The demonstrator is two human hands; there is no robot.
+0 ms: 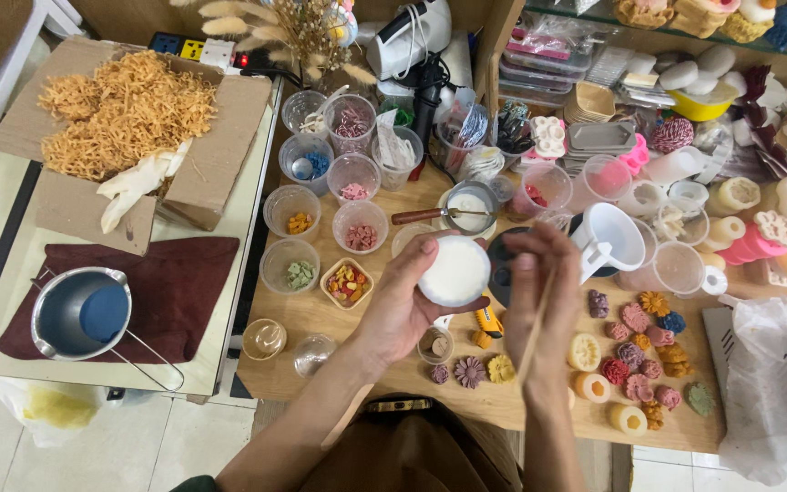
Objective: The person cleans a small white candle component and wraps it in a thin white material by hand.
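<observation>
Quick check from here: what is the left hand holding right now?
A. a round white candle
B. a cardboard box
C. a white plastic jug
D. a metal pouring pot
A: the left hand grips a round white candle above the wooden table, while the right hand holds a thin wooden stick beside it.
</observation>
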